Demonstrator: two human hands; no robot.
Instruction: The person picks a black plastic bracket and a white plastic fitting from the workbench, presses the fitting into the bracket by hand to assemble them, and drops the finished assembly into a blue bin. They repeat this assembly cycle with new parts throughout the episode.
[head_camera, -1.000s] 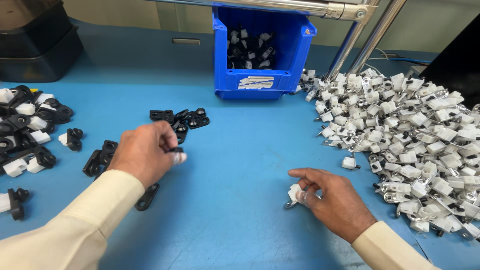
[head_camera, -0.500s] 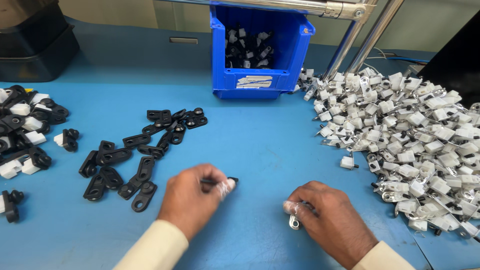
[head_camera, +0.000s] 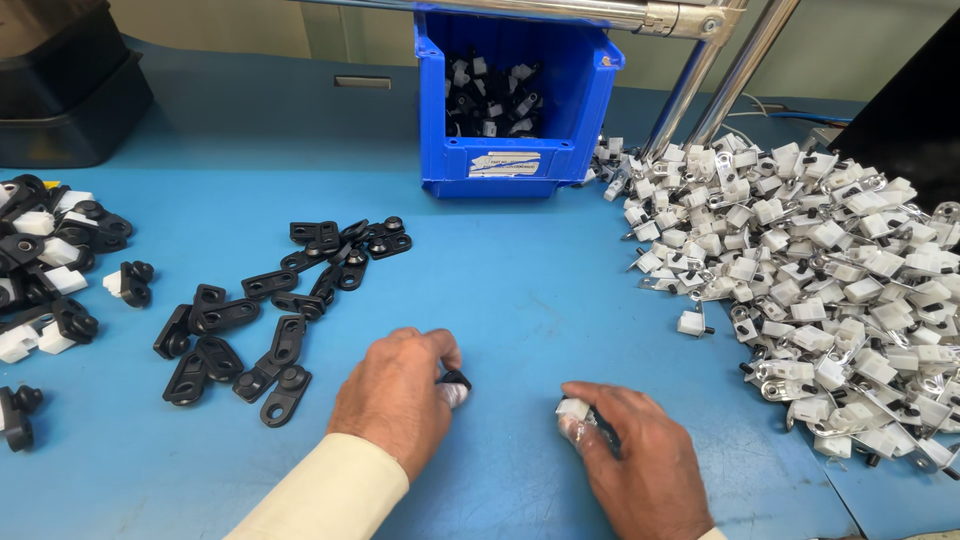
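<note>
My left hand (head_camera: 395, 398) rests low on the blue table, fingers closed on a small black plastic link (head_camera: 455, 379). About a hand's width to its right, my right hand (head_camera: 635, 462) grips a small white clip with a metal tab (head_camera: 573, 411). The two hands are apart and both sit near the table's front edge. A scatter of black links (head_camera: 270, 310) lies just left of my left hand. A big heap of white clips (head_camera: 820, 270) fills the right side.
A blue bin (head_camera: 510, 160) holding black and white parts stands at the back centre. Assembled black-and-white pieces (head_camera: 45, 265) lie at the far left. A dark tray (head_camera: 60, 90) sits back left. Two chrome tubes (head_camera: 715, 75) rise behind the heap.
My left hand left the black links pile with one link and moved right and down toward my right hand. My right hand, holding the white clip, shifted slightly toward the front edge.
</note>
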